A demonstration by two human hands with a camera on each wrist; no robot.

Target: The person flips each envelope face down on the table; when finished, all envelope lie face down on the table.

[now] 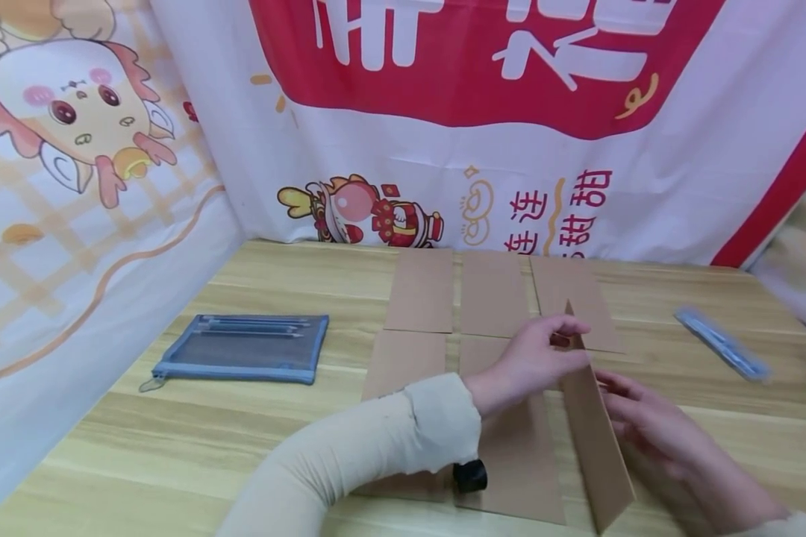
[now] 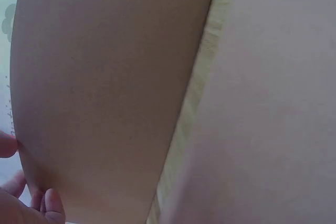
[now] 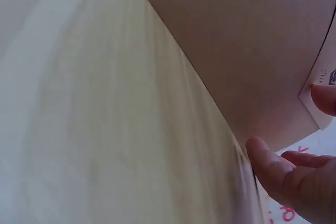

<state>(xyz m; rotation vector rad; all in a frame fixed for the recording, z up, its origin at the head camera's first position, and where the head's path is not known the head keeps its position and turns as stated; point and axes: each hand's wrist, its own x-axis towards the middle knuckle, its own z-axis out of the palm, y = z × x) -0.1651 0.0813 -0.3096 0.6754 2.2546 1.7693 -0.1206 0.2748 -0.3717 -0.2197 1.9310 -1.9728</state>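
My left hand (image 1: 533, 362) pinches the upper far part of a brown cardboard sheet (image 1: 594, 440) that stands on edge, tilted, above the table. On the sheet's right side is my right hand (image 1: 658, 429), its fingers loosely bent and close to the sheet; whether they touch it is hard to tell. Left-hand fingers (image 2: 50, 205) show at the sheet's edge in the left wrist view. In the right wrist view, the right-hand fingers (image 3: 278, 174) are spread apart near a brown sheet (image 3: 236, 56). Beneath the left forearm lies another flat sheet (image 1: 517, 462).
More brown sheets (image 1: 493, 291) lie flat in rows on the wooden table (image 1: 141, 455). A blue-edged mesh pencil pouch (image 1: 251, 369) is on the left. To the right lies a blurred blue slim packet (image 1: 722, 343). A small black object (image 1: 470, 476) shows at the left cuff. Printed cloth (image 1: 376, 149) hangs behind.
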